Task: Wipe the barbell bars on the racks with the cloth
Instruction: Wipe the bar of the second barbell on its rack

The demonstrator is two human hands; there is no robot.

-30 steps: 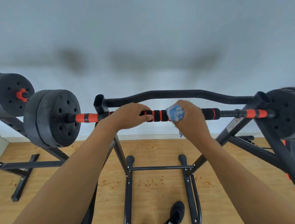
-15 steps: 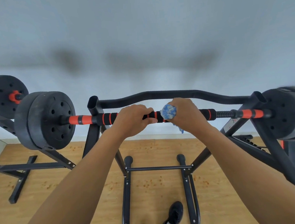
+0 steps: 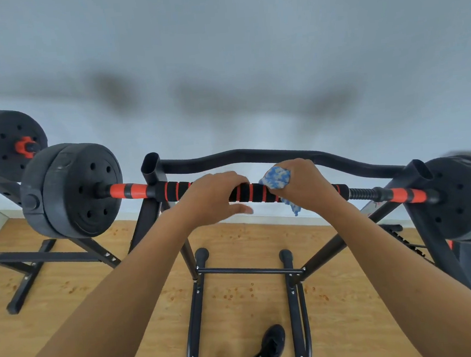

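Wooden floor point(image 3: 70, 318) and a pale wall back a black rack point(image 3: 150, 171) carrying the barbell bar point(image 3: 252, 192) across centre. Left hand point(image 3: 216, 198) wraps curled fingers round the bar's striped grip. At its 3 o'clock, the right hand point(image 3: 308, 185) clutches the blue cloth point(image 3: 275, 177) against the bar.
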